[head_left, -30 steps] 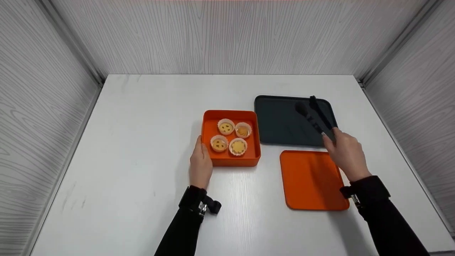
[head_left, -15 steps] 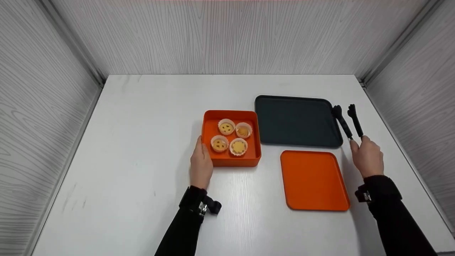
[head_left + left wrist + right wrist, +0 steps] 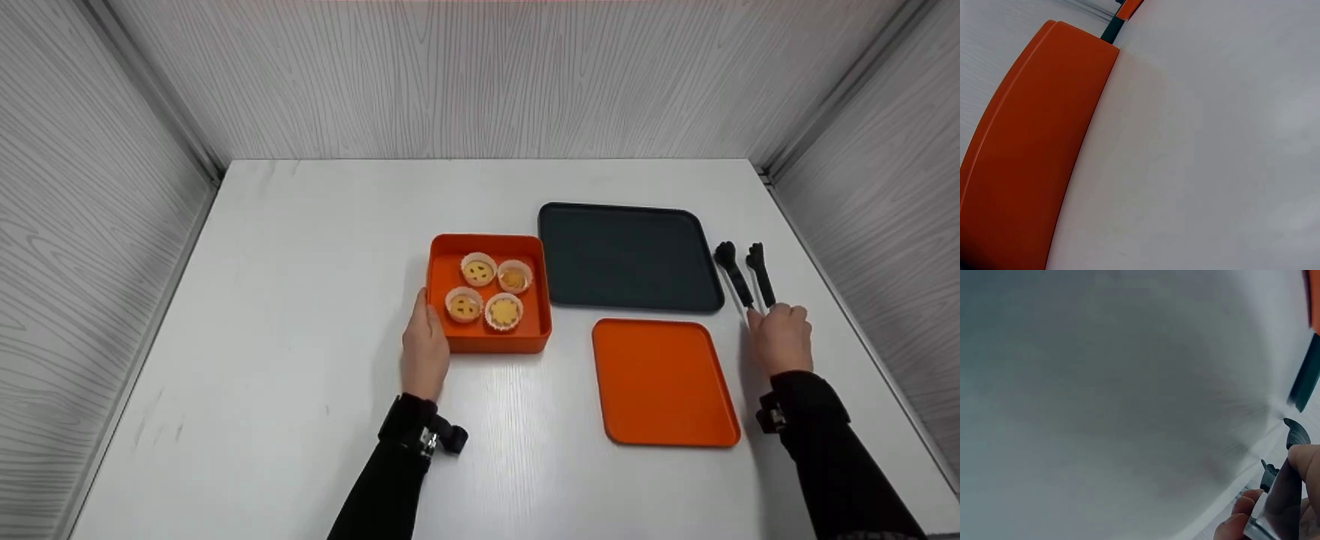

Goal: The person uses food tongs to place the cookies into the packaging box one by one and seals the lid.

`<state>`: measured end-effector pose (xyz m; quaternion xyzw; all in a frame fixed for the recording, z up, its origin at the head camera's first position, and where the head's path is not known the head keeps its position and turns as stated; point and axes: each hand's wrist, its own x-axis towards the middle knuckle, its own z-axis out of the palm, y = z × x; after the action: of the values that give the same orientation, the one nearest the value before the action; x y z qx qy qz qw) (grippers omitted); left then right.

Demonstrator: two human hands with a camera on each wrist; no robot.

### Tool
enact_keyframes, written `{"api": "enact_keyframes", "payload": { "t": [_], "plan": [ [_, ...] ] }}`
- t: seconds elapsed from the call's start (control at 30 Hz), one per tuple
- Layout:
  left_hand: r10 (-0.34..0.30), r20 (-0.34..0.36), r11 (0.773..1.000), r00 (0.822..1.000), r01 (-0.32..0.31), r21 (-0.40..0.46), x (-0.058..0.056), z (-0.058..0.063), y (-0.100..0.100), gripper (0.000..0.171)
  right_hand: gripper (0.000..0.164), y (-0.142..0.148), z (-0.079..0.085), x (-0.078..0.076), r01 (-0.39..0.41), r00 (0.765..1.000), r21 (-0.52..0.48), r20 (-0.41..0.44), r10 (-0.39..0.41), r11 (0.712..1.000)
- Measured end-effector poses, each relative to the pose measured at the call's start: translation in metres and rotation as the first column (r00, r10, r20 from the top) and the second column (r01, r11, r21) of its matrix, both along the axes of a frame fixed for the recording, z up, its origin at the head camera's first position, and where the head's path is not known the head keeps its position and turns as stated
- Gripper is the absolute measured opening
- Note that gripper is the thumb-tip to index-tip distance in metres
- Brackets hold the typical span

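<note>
A square orange box [image 3: 489, 343] stands mid-table with several small tarts [image 3: 503, 311] in pale paper cups. My left hand [image 3: 425, 356] rests along the box's left wall, fingers extended against it. The left wrist view shows the box's wall [image 3: 1033, 146] close up, without the hand. At the right, my right hand [image 3: 781, 341] grips a pair of tongs [image 3: 739, 285] with black heads, spread apart and pointing away from me. In the right wrist view, thumb and fingers hold the tongs' shiny metal handle [image 3: 1280, 500].
A dark rectangular tray [image 3: 630, 259] lies right of the box, its right edge close to the tongs. Nearer me is a flat orange square lid or tray [image 3: 664, 382]. Grey wood-grain panels [image 3: 480, 82] wall the white table at the back and both sides.
My right hand has carried the tongs rightward from over the dark tray to its right side, then nearer me. The left hand and the box have stayed put.
</note>
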<state>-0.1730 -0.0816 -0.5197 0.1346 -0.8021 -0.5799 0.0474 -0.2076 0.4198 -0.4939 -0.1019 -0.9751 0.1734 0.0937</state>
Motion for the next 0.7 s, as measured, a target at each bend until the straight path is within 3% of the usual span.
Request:
{"api": "enact_keyframes", "payload": {
  "t": [0.37,0.7],
  "plan": [
    [-0.002,0.013,1.0,1.0,0.001,0.006,-0.0007,0.0011,0.001,0.052,0.048,0.0077,-0.0027,-0.0006,-0.01,0.986,-0.011,0.167,0.012,1.0],
    [-0.003,0.007,1.0,1.0,0.003,0.0,-0.0002,0.0018,0.0001,0.053,0.065,0.0079,0.0038,0.0007,-0.034,0.979,0.057,0.204,0.022,0.998]
  ]
}}
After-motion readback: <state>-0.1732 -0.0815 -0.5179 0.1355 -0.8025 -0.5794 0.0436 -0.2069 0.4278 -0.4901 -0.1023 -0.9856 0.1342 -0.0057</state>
